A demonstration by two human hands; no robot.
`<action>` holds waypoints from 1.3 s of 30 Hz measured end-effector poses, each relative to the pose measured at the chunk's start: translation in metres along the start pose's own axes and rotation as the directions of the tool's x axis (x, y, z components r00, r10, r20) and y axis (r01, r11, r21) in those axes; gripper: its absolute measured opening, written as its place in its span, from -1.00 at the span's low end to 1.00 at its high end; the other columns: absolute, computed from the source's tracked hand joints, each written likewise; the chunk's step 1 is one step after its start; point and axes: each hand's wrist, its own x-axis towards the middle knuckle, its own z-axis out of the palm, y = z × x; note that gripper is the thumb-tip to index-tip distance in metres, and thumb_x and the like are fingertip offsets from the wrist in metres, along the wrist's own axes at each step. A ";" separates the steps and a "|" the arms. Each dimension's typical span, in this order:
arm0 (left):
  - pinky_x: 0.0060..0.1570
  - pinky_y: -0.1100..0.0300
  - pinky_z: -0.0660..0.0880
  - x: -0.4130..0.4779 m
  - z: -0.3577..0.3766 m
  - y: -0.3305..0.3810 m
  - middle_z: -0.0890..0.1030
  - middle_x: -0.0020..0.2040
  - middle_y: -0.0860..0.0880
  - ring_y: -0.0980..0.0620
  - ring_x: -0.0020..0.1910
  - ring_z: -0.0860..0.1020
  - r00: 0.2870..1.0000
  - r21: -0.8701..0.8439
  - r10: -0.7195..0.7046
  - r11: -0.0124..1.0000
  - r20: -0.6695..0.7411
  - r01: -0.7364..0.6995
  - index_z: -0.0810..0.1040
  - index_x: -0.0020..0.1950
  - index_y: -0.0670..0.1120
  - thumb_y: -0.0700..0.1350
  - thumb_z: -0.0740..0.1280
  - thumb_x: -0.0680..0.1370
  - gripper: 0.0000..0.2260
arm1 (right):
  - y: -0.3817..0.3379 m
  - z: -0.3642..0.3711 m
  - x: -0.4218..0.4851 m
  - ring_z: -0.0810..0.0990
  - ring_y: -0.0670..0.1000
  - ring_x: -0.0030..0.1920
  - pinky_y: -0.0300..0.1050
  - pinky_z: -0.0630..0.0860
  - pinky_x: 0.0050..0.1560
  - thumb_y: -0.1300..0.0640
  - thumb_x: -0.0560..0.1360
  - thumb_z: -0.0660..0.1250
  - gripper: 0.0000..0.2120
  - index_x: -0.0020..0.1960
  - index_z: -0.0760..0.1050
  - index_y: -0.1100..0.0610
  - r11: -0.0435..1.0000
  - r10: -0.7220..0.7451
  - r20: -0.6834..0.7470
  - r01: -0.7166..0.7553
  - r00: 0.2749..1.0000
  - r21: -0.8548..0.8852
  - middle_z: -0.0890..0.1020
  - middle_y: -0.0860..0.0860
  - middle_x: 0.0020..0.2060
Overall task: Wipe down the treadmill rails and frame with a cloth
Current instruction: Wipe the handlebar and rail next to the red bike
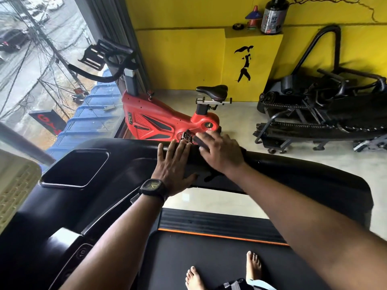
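Forearms (117,237) outstretched, left hand (174,162) flat on rail (293,166), right hand (219,153) splayed, pressing cloth (198,140)

1. Stands with bare feet (193,278) on the treadmill belt (209,258).
2. Lays left hand (173,166) flat on the black rail (293,164), fingers straight, watch (153,188) on the wrist.
3. Presses right hand (219,151), fingers spread, on a dark cloth (200,141) atop the same rail, just beside the left hand.
4. Looks past the rail's far edge at a red exercise bike (167,122) on the floor.
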 end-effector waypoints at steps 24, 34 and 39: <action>0.46 -0.34 0.11 0.007 -0.002 0.020 0.35 0.50 -0.19 -0.24 0.50 0.26 0.998 0.061 0.056 0.997 -0.015 -0.055 0.29 0.53 -0.19 0.33 0.16 0.43 -0.18 | 0.016 0.003 -0.023 0.56 0.27 0.14 0.13 0.51 0.03 -0.11 0.55 0.25 -0.49 0.48 0.42 -0.08 0.999 -0.041 -0.070 0.039 0.997 -0.031 0.51 0.09 0.39; 0.49 -0.27 0.00 0.008 -0.002 0.022 0.33 0.52 -0.18 -0.23 0.52 0.23 0.999 0.035 0.043 0.998 -0.027 -0.042 0.27 0.54 -0.18 0.31 0.17 0.45 -0.20 | 0.007 0.010 -0.049 0.53 0.30 0.17 0.21 0.52 0.09 -0.10 0.54 0.31 -0.47 0.49 0.41 -0.05 0.998 -0.051 -0.136 0.045 0.989 -0.048 0.47 0.14 0.44; 0.49 -0.30 0.02 0.008 -0.002 0.021 0.35 0.51 -0.14 -0.18 0.54 0.23 0.998 0.000 0.050 0.999 -0.039 -0.050 0.30 0.54 -0.15 0.28 0.16 0.47 -0.25 | 0.032 -0.009 -0.004 0.54 0.27 0.24 0.11 0.48 0.12 -0.14 0.58 0.22 -0.48 0.53 0.33 -0.09 0.993 0.118 0.088 -0.120 0.989 0.019 0.48 0.05 0.40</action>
